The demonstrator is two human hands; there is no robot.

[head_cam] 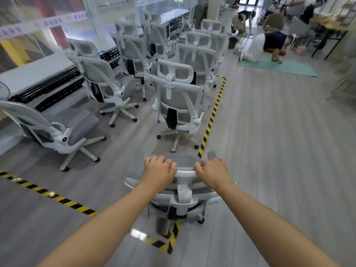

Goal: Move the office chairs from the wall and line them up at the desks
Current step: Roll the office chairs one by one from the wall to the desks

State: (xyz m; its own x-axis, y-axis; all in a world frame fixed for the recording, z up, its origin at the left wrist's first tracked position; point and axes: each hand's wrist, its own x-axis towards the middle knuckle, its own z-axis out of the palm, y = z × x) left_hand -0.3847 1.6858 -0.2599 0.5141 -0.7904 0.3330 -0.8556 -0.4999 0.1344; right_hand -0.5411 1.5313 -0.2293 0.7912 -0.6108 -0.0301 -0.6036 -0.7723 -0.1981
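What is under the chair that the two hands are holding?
Under the held chair are grey floorboards and a corner of yellow-black floor tape. Two castors show; its seat and back hide the rest of the base.

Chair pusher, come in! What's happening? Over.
Left hand and right hand grip the headrest. Held chair crossing striped tape. Parked chair dead ahead.

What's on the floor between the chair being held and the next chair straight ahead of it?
In the head view, only bare grey floor and the end of the yellow-black tape line lie between the held chair and the chair ahead.
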